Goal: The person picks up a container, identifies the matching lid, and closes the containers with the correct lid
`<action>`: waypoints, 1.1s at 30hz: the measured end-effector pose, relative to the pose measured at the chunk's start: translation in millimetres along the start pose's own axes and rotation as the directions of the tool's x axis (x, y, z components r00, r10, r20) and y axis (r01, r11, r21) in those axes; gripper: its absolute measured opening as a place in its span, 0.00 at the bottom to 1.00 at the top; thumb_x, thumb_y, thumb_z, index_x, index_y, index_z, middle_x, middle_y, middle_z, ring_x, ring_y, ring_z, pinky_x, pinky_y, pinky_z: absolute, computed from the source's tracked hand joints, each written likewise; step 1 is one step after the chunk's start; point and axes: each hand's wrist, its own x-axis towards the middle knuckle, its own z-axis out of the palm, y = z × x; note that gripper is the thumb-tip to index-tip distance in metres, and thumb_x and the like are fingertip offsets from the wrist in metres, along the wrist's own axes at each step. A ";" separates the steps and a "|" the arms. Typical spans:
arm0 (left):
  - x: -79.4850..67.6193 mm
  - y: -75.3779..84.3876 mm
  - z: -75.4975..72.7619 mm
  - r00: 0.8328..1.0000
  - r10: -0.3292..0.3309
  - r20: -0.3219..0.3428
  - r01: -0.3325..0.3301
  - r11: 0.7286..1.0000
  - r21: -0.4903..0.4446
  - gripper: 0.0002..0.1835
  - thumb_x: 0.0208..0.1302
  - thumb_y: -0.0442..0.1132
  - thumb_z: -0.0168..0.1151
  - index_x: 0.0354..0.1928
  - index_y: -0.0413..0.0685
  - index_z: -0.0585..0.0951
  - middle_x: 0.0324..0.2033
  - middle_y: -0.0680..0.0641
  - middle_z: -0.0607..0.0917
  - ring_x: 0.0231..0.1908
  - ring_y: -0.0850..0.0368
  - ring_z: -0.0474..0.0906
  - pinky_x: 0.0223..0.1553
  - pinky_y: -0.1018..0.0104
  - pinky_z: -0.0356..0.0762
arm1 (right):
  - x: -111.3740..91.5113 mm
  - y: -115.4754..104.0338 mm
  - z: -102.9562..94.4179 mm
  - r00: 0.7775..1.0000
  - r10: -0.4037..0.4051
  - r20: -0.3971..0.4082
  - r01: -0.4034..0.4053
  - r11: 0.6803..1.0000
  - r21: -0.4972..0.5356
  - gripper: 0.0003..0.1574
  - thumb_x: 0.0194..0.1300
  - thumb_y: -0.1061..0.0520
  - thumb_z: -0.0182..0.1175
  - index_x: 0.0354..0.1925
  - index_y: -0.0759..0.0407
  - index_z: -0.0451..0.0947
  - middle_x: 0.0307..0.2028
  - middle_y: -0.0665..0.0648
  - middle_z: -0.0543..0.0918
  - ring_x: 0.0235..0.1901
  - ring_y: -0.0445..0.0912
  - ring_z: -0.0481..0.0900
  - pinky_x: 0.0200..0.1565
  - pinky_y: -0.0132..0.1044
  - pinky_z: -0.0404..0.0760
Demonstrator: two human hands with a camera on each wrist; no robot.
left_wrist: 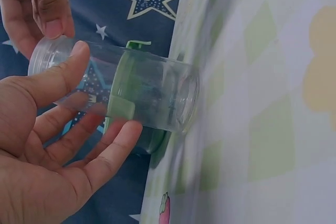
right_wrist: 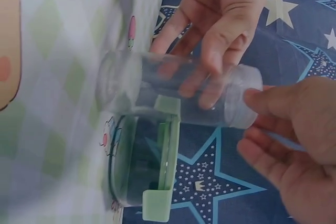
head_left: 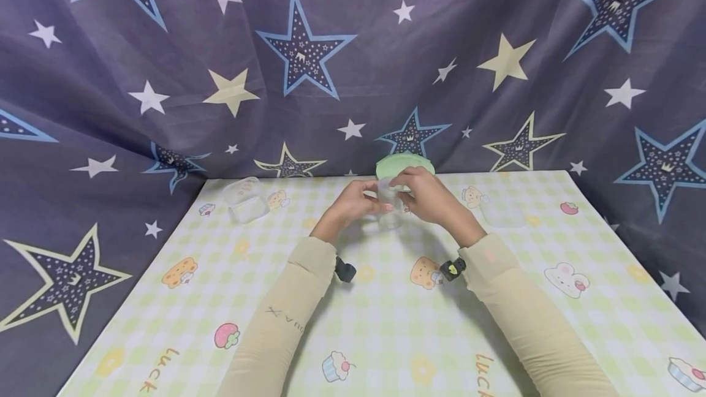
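A clear plastic jar (left_wrist: 157, 90) stands upright on the table, with a clear screw lid (right_wrist: 243, 97) on its top. My left hand (head_left: 355, 202) holds the jar's side, thumb on the near wall and fingers round the far one. My right hand (head_left: 423, 195) pinches the rim of the lid between thumb and fingers. Just behind the jar is a green-rimmed container (right_wrist: 142, 156) with green clips; its green lid (head_left: 405, 166) shows beyond my hands in the head view. The jar looks see-through, with nothing visible inside.
A clear rectangular box (head_left: 248, 204) with its lid raised stands at the back left. Towards the back right lies a flat translucent piece (head_left: 503, 213), hard to make out. A star-patterned curtain (head_left: 353, 78) hangs along the back edge of the checked table (head_left: 380, 323).
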 end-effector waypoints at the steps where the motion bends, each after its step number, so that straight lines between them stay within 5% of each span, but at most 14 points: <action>1: -0.4 -0.1 -0.9 1.000 0.000 -0.005 0.000 1.000 0.004 0.21 0.57 0.37 0.79 0.53 0.47 0.85 0.52 0.45 0.82 0.48 0.47 0.85 0.53 0.43 0.84 | 0.0 0.9 0.5 1.000 -0.007 -0.012 0.007 1.000 0.000 0.13 0.66 0.68 0.67 0.49 0.63 0.86 0.48 0.60 0.86 0.51 0.56 0.81 0.56 0.49 0.82; 6: -3.5 -0.7 -8.0 1.000 0.014 -0.022 -0.014 1.000 0.020 0.26 0.57 0.39 0.79 0.58 0.50 0.84 0.53 0.46 0.83 0.48 0.45 0.85 0.52 0.46 0.85 | 3.0 3.6 5.5 0.997 -0.046 -0.062 0.046 0.999 -0.009 0.11 0.66 0.68 0.67 0.46 0.61 0.87 0.46 0.57 0.88 0.50 0.54 0.82 0.56 0.48 0.82; 12: -7.8 1.7 -18.7 0.998 -0.031 -0.052 0.031 0.999 0.010 0.25 0.56 0.39 0.80 0.56 0.52 0.84 0.54 0.46 0.83 0.39 0.56 0.83 0.42 0.49 0.82 | 10.3 3.9 12.4 0.987 -0.119 -0.105 0.119 0.993 -0.004 0.09 0.66 0.68 0.68 0.44 0.61 0.87 0.44 0.56 0.88 0.49 0.54 0.83 0.54 0.47 0.83; 18: -8.9 3.6 -26.1 0.993 -0.053 -0.104 0.054 0.999 0.007 0.26 0.56 0.38 0.80 0.57 0.49 0.83 0.57 0.44 0.81 0.37 0.57 0.84 0.48 0.36 0.82 | 20.1 9.0 21.0 0.976 -0.177 -0.123 0.179 0.984 0.001 0.09 0.66 0.69 0.67 0.45 0.63 0.87 0.45 0.57 0.88 0.50 0.54 0.83 0.56 0.47 0.82; 22: -6.8 2.8 -31.1 0.989 -0.041 -0.145 0.038 0.999 -0.028 0.28 0.55 0.37 0.81 0.58 0.47 0.82 0.55 0.46 0.81 0.43 0.45 0.87 0.48 0.32 0.82 | 28.9 11.1 25.2 0.972 -0.193 -0.138 0.193 0.981 -0.009 0.10 0.66 0.70 0.66 0.45 0.63 0.86 0.45 0.58 0.88 0.50 0.55 0.83 0.57 0.47 0.82; 29: 4.7 -4.2 -42.7 0.973 0.047 -0.225 -0.040 0.999 0.037 0.29 0.54 0.38 0.81 0.59 0.44 0.83 0.53 0.45 0.85 0.48 0.47 0.85 0.44 0.60 0.86 | 44.4 12.5 32.1 0.968 -0.194 -0.157 0.193 0.981 -0.024 0.09 0.69 0.68 0.64 0.46 0.64 0.86 0.45 0.59 0.87 0.48 0.54 0.82 0.54 0.47 0.82; 33: 10.8 -9.8 -48.1 0.967 0.053 -0.250 -0.049 0.999 0.023 0.30 0.55 0.37 0.80 0.60 0.45 0.82 0.53 0.46 0.85 0.50 0.48 0.84 0.47 0.60 0.85 | 53.4 12.9 35.8 0.968 -0.194 -0.158 0.194 0.981 -0.016 0.09 0.69 0.68 0.64 0.46 0.65 0.86 0.45 0.60 0.87 0.47 0.54 0.82 0.53 0.46 0.82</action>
